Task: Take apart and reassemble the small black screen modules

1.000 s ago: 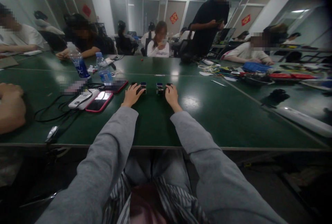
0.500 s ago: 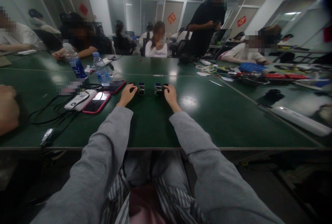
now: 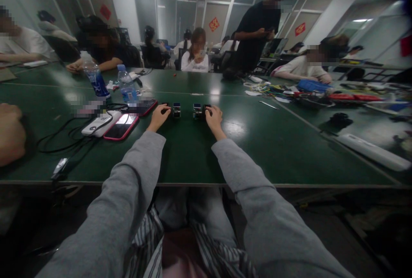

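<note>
My left hand (image 3: 159, 118) rests over the green table with thumb and fingers bent into a pinch. It closes on the dark side of a small electronic module with a little screen (image 3: 177, 110). Facing it across a narrow gap is a second such module (image 3: 197, 111), also with a small dark screen above exposed parts. My right hand (image 3: 214, 120) pinches that one from its right side, at a black part largely covered by the fingers. Both modules look upright, and their screens face me.
Left of my hands lie a pink-edged phone (image 3: 121, 127), a white power bank (image 3: 99, 123), cables and two bottles (image 3: 128, 86). Another person's hand (image 3: 11, 134) is at the far left. A white power strip (image 3: 375, 151) and tangled wires (image 3: 273, 90) lie right.
The view has shifted very slightly. My right hand's fingers have moved a little on the right module; both modules stay nearly in place. A seated person opposite has lowered a hand slightly.
</note>
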Motion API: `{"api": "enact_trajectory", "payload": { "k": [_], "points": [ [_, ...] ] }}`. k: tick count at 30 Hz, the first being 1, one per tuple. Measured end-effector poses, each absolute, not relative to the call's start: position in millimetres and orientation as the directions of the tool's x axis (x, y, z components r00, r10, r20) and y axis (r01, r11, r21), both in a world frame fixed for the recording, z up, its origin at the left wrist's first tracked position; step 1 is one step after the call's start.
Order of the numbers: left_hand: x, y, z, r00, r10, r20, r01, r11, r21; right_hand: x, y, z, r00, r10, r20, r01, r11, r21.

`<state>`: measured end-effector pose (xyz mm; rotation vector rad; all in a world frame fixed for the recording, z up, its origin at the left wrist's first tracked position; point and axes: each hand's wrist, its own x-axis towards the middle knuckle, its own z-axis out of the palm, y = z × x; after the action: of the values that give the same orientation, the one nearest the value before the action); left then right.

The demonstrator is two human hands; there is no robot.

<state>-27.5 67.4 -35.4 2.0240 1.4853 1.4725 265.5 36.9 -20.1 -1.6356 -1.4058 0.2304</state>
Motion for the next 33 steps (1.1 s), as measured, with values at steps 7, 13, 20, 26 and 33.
{"api": "enact_trajectory", "payload": {
  "k": [7, 13, 20, 26, 33],
  "points": [
    [-28, 63, -32, -0.016, 0.836, 0.549, 0.602, -0.430, 0.673, 266, 39, -25, 0.317, 0.844, 0.432, 0.682, 0.113, -0.723],
    [-23, 57, -21, -0.127, 0.860, 0.495, 0.560, -0.350, 0.751, 267, 41, -26, 0.367, 0.811, 0.455, 0.650, 0.126, -0.749],
    [-32, 44, -18, -0.235, 0.793, 0.562, 0.741, -0.228, 0.631, 267, 34, -20, 0.473, 0.672, 0.569, 0.685, 0.125, -0.717],
    [-49, 38, -28, -0.056, 0.904, 0.424, 0.888, -0.150, 0.436, 262, 29, -17, 0.394, 0.697, 0.599, 0.717, 0.174, -0.675],
    [-47, 39, -35, -0.013, 0.920, 0.391, 0.916, -0.146, 0.374, 265, 26, -12, 0.465, 0.716, 0.521, 0.664, 0.107, -0.740]
  ]
}}
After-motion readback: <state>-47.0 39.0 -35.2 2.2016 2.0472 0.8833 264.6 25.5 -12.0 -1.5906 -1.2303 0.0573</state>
